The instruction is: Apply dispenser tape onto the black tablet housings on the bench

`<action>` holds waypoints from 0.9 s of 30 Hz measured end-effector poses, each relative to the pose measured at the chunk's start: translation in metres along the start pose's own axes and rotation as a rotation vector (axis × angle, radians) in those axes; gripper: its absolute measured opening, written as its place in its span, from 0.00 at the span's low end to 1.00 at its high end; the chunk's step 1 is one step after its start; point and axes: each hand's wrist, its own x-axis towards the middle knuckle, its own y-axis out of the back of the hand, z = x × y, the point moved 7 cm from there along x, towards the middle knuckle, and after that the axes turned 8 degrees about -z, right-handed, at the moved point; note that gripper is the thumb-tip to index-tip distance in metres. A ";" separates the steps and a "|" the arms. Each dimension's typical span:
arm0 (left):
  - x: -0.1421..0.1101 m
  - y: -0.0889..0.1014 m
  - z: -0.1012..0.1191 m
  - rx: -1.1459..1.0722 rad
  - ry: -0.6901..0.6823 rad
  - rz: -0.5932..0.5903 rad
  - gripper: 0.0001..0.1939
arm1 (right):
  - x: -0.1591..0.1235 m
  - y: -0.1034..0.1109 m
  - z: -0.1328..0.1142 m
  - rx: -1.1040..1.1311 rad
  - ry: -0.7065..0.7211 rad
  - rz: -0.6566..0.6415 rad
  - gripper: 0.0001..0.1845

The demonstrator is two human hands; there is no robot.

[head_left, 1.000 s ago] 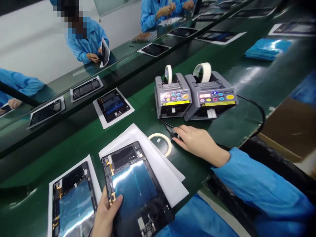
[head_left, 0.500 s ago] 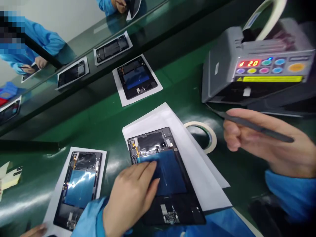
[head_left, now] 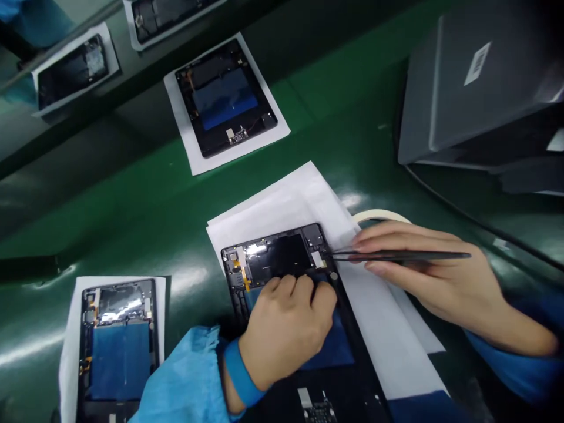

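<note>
An opened tablet (head_left: 352,385) lies face down on white paper sheets (head_left: 259,205), its inner boards and blue battery (head_left: 337,346) exposed. My left hand (head_left: 288,335) rests over the battery's upper part with its fingers curled under. Whatever those fingers grip is hidden. In my right hand (head_left: 440,276) is a pair of dark tweezers (head_left: 423,255), held nearly level. Their tips reach the tablet's upper right edge, beside a small white label (head_left: 317,259); I cannot tell whether they pinch anything.
A second opened tablet (head_left: 121,361) lies on paper at the left. Another tablet (head_left: 227,100) sits farther back, with more tablets on the ledge (head_left: 73,70) behind it. At the right stand a grey machine (head_left: 467,88) and a black cable (head_left: 467,220). A tape roll (head_left: 381,214) is partly covered.
My right hand has brought the tweezers left and down to the tablet's edge. My left hand has moved up and right over the battery, its fingers now curled. The view has shifted downward.
</note>
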 end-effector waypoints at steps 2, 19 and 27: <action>0.009 -0.002 0.003 0.022 0.019 -0.122 0.05 | -0.001 0.000 0.004 -0.033 -0.029 0.007 0.04; -0.002 0.015 -0.014 0.093 0.011 0.121 0.10 | 0.006 0.001 0.002 -0.075 -0.082 0.094 0.07; -0.006 0.012 -0.024 0.073 0.053 0.124 0.16 | 0.002 -0.002 -0.008 0.038 -0.050 0.074 0.03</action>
